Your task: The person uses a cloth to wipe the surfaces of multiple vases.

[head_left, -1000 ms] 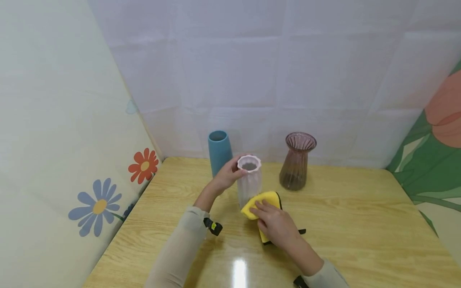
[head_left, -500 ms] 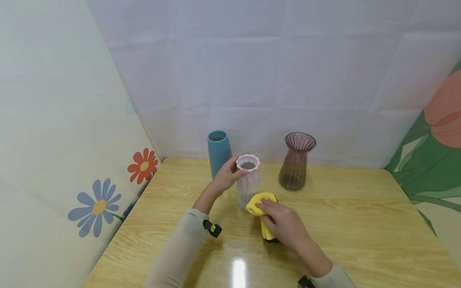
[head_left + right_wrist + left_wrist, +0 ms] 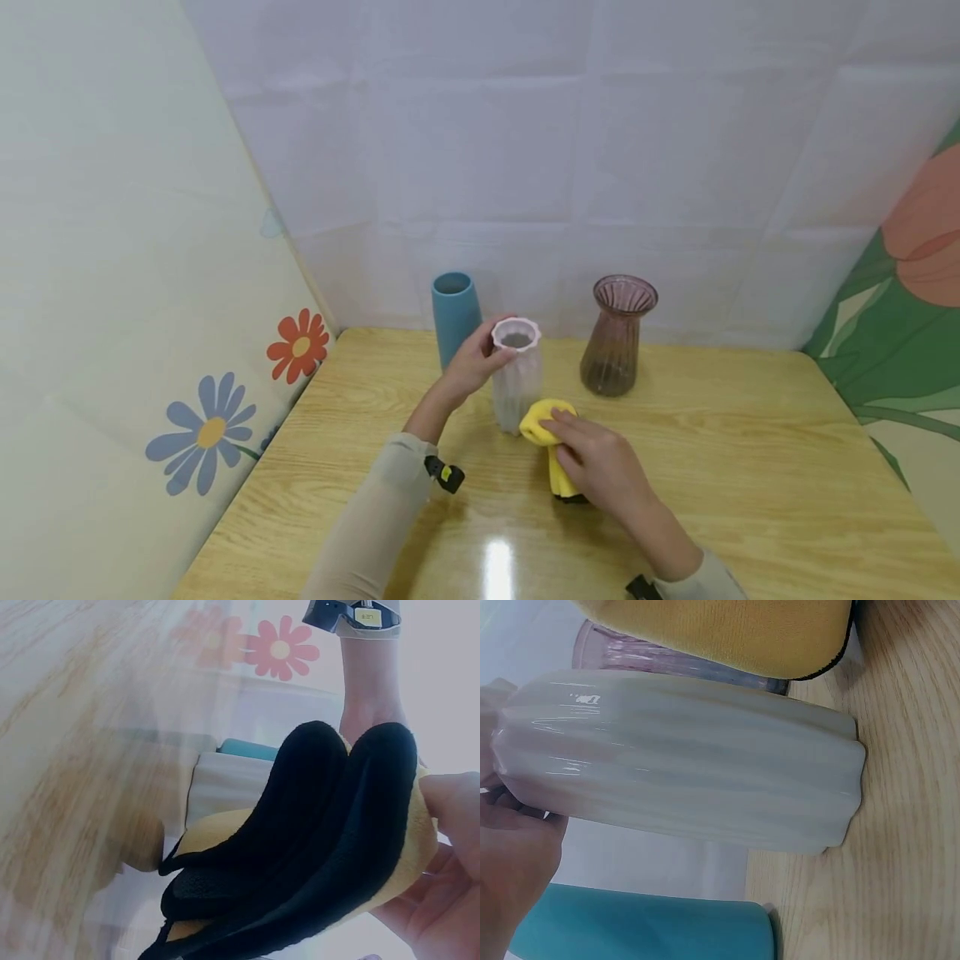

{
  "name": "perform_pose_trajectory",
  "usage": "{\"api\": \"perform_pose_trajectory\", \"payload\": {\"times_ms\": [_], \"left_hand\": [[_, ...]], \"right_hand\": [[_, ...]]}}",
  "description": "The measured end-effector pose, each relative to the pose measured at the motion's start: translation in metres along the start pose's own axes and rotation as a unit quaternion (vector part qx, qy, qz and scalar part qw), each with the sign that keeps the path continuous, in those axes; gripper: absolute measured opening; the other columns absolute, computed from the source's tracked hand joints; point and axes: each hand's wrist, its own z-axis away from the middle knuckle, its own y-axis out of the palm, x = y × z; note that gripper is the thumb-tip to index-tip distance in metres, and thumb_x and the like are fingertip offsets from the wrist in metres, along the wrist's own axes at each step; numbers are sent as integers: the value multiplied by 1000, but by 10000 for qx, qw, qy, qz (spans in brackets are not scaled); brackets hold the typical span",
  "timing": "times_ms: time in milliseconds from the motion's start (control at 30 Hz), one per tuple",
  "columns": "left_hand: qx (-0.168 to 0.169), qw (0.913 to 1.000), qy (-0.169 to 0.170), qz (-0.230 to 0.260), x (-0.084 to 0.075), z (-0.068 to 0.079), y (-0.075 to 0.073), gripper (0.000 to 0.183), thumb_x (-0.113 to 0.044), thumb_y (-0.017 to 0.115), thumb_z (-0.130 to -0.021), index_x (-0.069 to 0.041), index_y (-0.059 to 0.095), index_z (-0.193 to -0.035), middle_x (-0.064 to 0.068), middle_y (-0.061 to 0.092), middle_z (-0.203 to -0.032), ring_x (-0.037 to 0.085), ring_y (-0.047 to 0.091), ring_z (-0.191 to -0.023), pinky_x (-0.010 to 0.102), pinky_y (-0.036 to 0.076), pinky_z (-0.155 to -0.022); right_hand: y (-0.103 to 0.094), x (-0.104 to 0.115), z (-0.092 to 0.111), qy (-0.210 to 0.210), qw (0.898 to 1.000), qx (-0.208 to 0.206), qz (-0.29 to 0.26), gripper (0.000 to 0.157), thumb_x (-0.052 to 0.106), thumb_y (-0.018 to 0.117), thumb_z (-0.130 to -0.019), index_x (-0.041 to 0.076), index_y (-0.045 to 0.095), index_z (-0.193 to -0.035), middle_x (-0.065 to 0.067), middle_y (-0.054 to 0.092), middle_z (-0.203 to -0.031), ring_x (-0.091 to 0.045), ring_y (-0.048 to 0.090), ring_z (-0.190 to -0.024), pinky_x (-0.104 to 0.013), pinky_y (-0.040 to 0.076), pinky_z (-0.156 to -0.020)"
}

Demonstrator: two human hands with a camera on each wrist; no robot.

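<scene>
My left hand (image 3: 471, 365) grips a white fluted vase (image 3: 517, 383) just below its scalloped rim. In the left wrist view the ribbed vase (image 3: 682, 765) has its wavy foot at the wooden tabletop. My right hand (image 3: 602, 460) holds a bunched yellow cloth (image 3: 547, 422) beside the vase's lower right side. A strip of the purple glass vase shows between cloth and white vase in the left wrist view, so they look apart there. The right wrist view shows the cloth's black side (image 3: 300, 855) in folds, with thumb and fingers at its edge.
A blue vase (image 3: 454, 317) stands behind my left hand, close to the white vase. Back right is the flared purple glass vase (image 3: 617, 337). The wooden table (image 3: 735, 467) meets a pale cloth backdrop (image 3: 480, 150) behind, with flower-printed sheets at both sides.
My right hand and the cloth have shifted right, away from the vase, and the cloth is more bunched. The white vase's rim has moved slightly up in view, still in my left hand.
</scene>
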Motion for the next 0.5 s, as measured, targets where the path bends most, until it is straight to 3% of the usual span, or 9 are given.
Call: {"api": "perform_pose_trajectory", "payload": {"times_ms": [267,500], "left_hand": [[4,10000,4,92,0,-5,1,57,-6,63,-100,-3,40,-152,21,51,-141,25,51,-123,31,45,-99],[-80,9998,-149,-47,-4,-6,2,59,-9,63,-100,-4,39,-153,19,51,-142,28,51,-128,37,45,-105]], "right_hand": [[-6,-1,-1,-55,9999,-132,-12,33,2,76,-78,9,78,-111,-14,74,-115,-29,74,-101,-41,60,-81],[-12,-4,-2,-74,9996,-253,-37,35,1,77,-77,8,77,-112,-15,74,-115,-30,73,-102,-41,60,-81]]}}
